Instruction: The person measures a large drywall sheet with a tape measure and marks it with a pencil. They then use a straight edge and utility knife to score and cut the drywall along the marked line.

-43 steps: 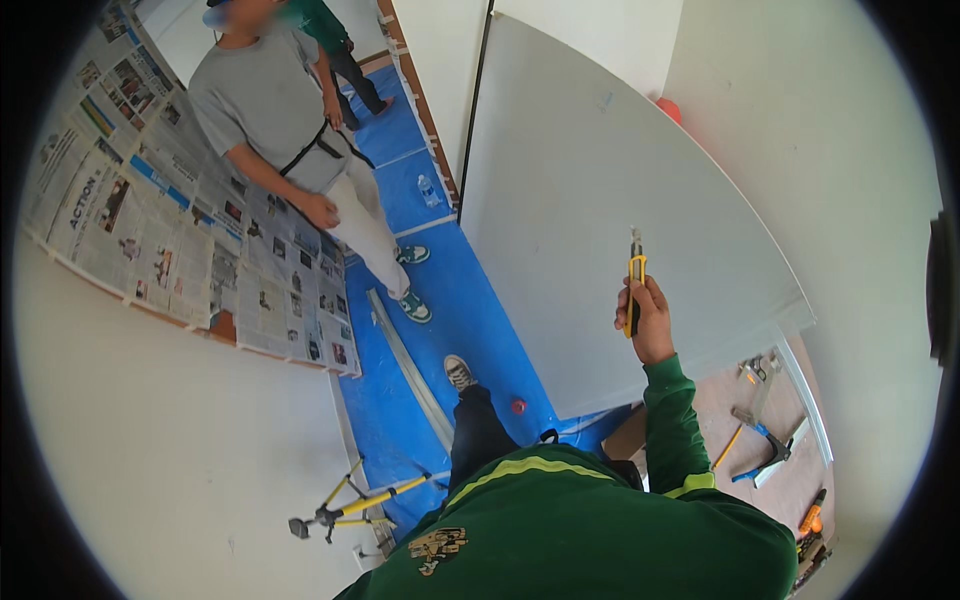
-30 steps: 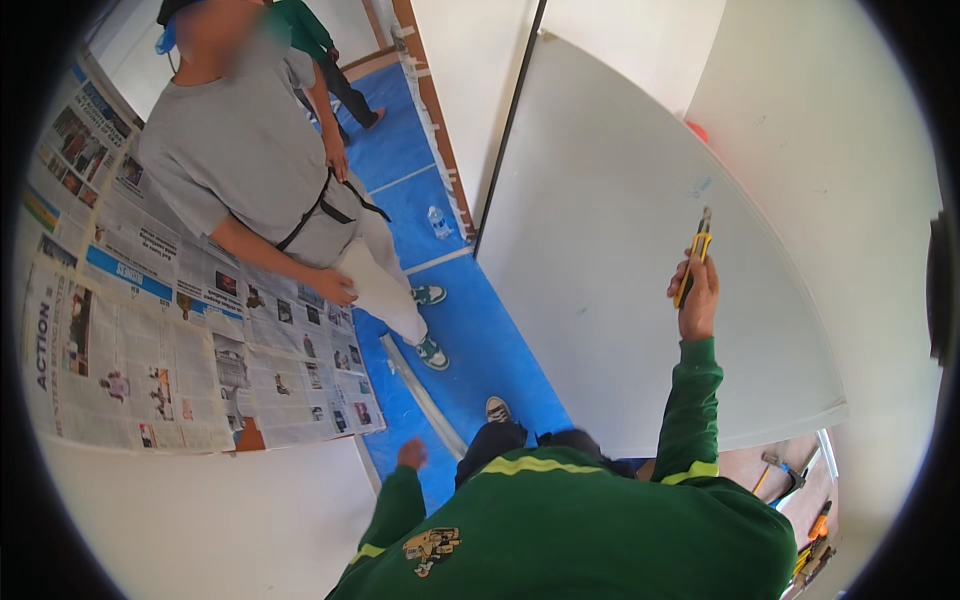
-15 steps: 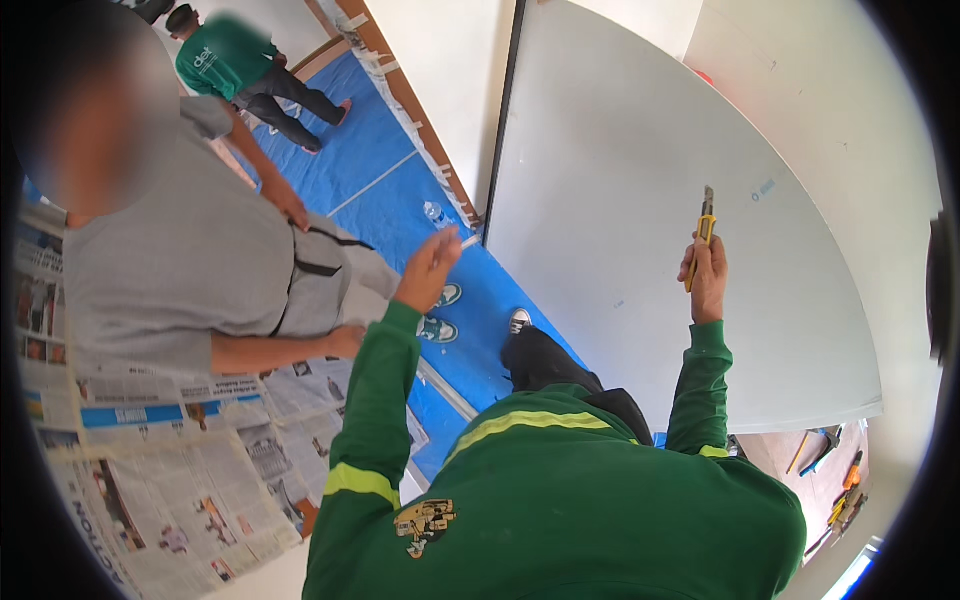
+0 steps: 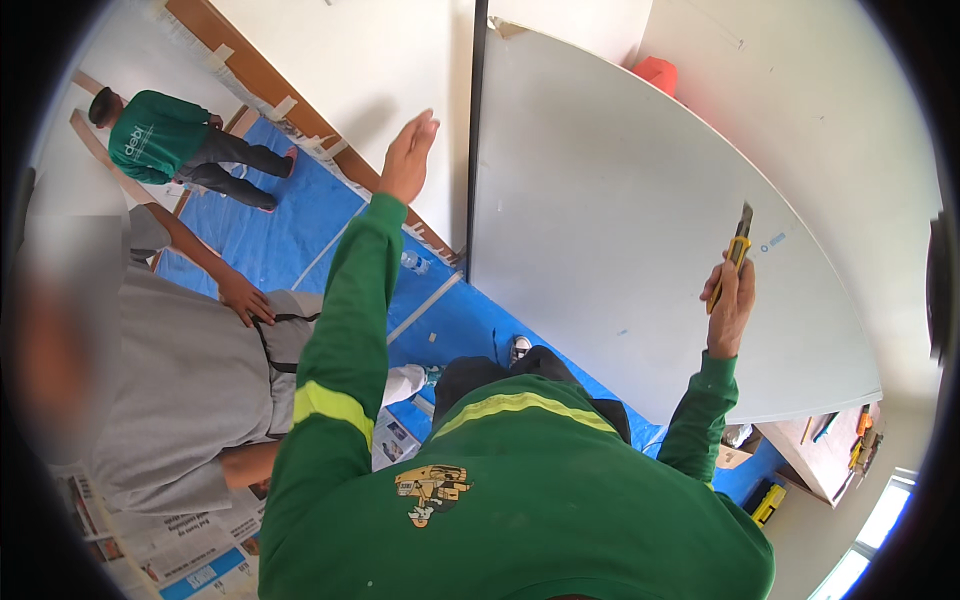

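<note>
In my right hand (image 4: 732, 305) is a yellow and black utility knife (image 4: 739, 250), its blade out and pointing up and away from me. The knife is in front of a large pale grey board (image 4: 600, 210); I cannot tell whether it touches the board. My left hand (image 4: 408, 155) is raised and empty, fingers stretched out side by side, in front of the white wall just left of the board's dark edge. Green sleeves with yellow bands cover both my arms.
A person in a grey shirt (image 4: 190, 370) stands close on my left. Farther off, another in a green top (image 4: 160, 138) bends over. Blue sheeting (image 4: 440, 320) covers the floor, with a clear bottle (image 4: 414, 262) on it. Hand tools (image 4: 862, 440) lie on a surface at right.
My left hand has risen, moving away toward the white wall. The knife in my right hand has shifted right and slightly lower in view. My view has turned, showing more tools at right.
</note>
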### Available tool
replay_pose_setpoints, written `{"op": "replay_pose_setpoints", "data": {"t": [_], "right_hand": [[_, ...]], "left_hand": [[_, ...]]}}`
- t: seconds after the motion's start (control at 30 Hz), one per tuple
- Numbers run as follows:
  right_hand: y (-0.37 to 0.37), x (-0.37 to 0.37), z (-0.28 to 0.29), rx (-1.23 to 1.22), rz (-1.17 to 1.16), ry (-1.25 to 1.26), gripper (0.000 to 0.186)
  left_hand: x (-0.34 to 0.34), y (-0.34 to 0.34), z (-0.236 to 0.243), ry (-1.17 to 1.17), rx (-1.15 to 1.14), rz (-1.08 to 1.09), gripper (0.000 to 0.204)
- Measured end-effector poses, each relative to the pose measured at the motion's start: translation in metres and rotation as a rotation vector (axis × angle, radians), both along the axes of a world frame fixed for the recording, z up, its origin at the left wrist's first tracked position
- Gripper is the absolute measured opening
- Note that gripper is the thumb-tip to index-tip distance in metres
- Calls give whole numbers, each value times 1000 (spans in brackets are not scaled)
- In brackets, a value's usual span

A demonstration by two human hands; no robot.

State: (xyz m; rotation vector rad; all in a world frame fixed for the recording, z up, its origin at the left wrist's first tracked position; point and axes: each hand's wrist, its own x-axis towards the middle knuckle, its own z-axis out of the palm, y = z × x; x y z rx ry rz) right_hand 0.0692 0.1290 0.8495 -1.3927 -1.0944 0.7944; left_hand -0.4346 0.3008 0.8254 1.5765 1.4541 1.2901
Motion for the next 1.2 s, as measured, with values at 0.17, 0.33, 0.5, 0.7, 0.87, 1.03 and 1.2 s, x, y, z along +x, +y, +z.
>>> {"op": "replay_pose_setpoints", "data": {"t": [0.17, 0.33, 0.5, 0.7, 0.87, 1.03, 1.2], "right_hand": [[-20, -17, -12, -88, -38, 1, 27], [-57, -47, -14, -173, -177, -4, 28], [-95, -90, -9, -222, -312, -37, 25], [-118, -140, -9, -297, -288, -50, 25], [-142, -171, -15, -376, -280, -25, 23], [-134, -201, -82, -661, 174, -193, 21], [-107, -288, -185, -632, 608, -586, 27]], "left_hand": [[-9, 126, 15, 54, 3, -117, 62], [-2, 208, 20, 52, 63, -245, 60], [6, 228, 3, -72, -38, -332, 55], [2, 237, -18, 80, -40, -432, 56], [3, 249, -28, 403, 98, -393, 61], [0, 265, -47, 403, 228, -356, 61], [-3, 270, -58, 243, 187, -396, 54]]}}
